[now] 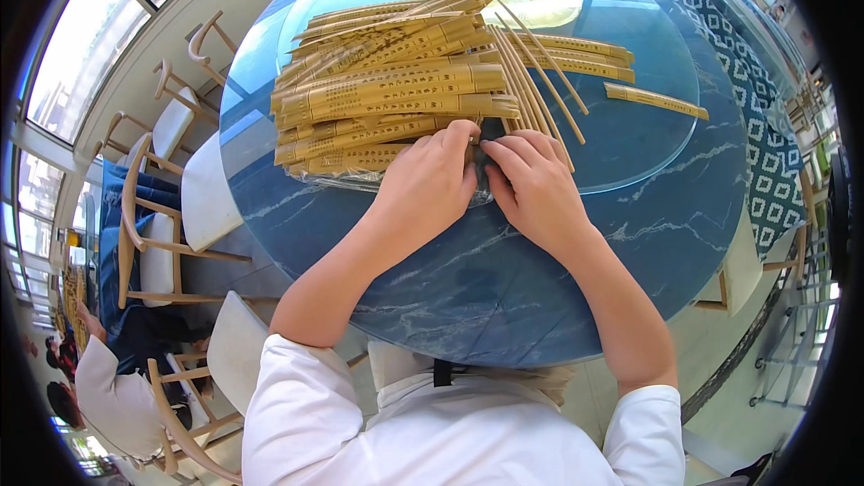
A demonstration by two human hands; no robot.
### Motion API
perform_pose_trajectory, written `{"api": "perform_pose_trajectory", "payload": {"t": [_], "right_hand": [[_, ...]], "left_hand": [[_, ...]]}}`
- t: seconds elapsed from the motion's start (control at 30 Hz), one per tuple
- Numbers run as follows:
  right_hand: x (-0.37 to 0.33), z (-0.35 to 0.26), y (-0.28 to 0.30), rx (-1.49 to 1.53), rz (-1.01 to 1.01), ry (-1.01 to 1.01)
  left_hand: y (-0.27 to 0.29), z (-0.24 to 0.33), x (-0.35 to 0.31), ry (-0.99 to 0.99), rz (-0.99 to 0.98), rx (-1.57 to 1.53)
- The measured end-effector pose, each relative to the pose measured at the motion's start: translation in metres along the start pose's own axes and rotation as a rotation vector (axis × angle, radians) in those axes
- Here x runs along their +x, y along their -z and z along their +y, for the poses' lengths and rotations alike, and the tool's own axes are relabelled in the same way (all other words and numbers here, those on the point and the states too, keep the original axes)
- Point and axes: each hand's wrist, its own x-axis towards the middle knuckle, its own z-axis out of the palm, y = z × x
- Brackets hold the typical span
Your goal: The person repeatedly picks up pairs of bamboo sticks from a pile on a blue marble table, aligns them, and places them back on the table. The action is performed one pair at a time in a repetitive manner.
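A big heap of yellow-brown printed paper chopstick sleeves lies on the glass turntable of a round table, with clear plastic film showing under its near edge. Several bare wooden chopsticks lie slanting along the heap's right side. My left hand and my right hand meet at the near right corner of the heap, fingertips almost touching. Both are closed in a pinch. A small dark spot shows between them, but the fingers hide what they hold.
One sleeve lies apart on the right of the glass turntable. The blue marbled table curves close to my body. Wooden chairs stand at the left, where another person sits. A patterned cloth hangs at the right.
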Motion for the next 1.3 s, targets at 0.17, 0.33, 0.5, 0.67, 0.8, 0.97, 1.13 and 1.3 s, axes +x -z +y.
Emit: {"api": "perform_pose_trajectory", "payload": {"t": [0.17,0.33,0.5,0.67,0.8,0.97,1.13,1.3], "right_hand": [[0.006,-0.002,-0.002,0.002,-0.028,0.014],[0.007,-0.002,-0.007,-0.02,-0.024,0.026],[0.01,-0.004,-0.009,-0.054,-0.021,0.004],[0.015,-0.01,-0.011,-0.041,-0.047,-0.038],[0.016,-0.01,-0.01,-0.053,-0.076,-0.031],[0.016,-0.008,-0.013,-0.062,-0.086,-0.017],[0.016,-0.005,-0.015,-0.04,-0.075,-0.009],[0.017,-0.005,-0.014,0.006,-0.044,-0.025]], "left_hand": [[0.011,0.002,-0.001,0.11,0.005,-0.04],[-0.002,-0.002,-0.004,-0.002,0.116,0.013],[0.0,-0.006,-0.002,0.022,0.118,-0.089],[0.006,-0.003,-0.002,0.079,0.113,-0.142],[0.007,-0.005,0.0,0.132,0.054,-0.162],[0.011,-0.01,0.002,0.169,0.007,-0.187],[0.018,-0.009,0.005,0.217,-0.048,-0.243],[0.026,-0.006,0.008,0.287,-0.106,-0.24]]}}
